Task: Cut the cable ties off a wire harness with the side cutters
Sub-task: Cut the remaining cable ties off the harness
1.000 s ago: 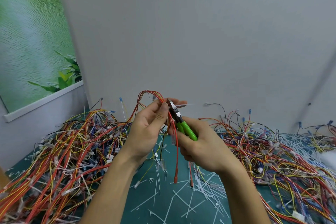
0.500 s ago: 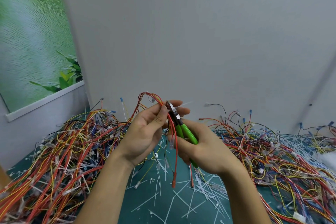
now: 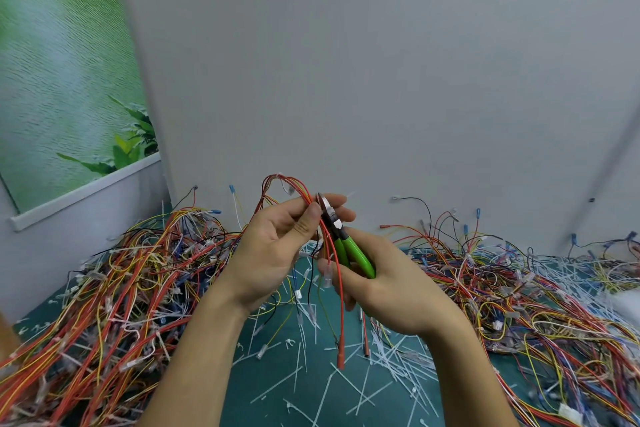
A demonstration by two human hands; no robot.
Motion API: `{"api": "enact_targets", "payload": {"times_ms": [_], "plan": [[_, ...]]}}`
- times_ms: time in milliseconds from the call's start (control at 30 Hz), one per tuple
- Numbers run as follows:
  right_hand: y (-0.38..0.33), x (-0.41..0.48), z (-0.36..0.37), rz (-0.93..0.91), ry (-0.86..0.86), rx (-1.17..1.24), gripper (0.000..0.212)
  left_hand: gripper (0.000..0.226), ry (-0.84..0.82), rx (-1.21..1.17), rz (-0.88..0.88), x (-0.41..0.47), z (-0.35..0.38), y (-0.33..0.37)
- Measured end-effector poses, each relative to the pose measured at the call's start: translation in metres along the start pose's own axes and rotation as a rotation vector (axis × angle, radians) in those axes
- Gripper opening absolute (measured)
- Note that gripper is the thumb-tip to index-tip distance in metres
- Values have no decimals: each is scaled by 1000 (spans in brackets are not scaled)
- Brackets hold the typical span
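**Lining up side cutters on a hand-held harness**

Far left of the side cutters: big heap of harnesses on the green mat, white ties visible on it, so probably the uncut stock.

Just left of the cutter head, the left hand pinches the wire harness between thumb and fingers. The bundle loops above the cutters, and loose ends with red terminals hang below them. I judge it is lifted off the mat so the blades reach one tie without snagging other wires.

The cutter head meets the bundle right beside the left thumb. Blades parted or closed: cannot tell. The tie itself is too small to make out.

Below-right of the head, the right hand is wrapped around the green handles, ready to squeeze. The hands are close together.

Below the cutters, snipped white ties litter the mat. Right of the cutters is a second heap, with white offcuts beyond it, maybe the finished side.
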State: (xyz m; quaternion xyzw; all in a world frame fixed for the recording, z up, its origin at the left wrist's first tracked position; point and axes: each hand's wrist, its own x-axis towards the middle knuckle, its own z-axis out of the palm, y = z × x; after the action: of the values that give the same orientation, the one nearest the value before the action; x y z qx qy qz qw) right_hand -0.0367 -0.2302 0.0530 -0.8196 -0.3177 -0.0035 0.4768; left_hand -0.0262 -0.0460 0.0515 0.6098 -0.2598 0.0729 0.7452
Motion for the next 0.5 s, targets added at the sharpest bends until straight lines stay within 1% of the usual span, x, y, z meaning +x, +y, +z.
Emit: {"api": "enact_targets", "payload": {"times_ms": [233,400,500], "plan": [[4,0,1,2,41,-51,19,35,7,148,18,-1,1,2],[8,2,4,-15,98,-78,21,37,5,136,27,-1,1,3],[6,3,5,-30,102,-75,20,42,9,121,29,-1,1,4]]}}
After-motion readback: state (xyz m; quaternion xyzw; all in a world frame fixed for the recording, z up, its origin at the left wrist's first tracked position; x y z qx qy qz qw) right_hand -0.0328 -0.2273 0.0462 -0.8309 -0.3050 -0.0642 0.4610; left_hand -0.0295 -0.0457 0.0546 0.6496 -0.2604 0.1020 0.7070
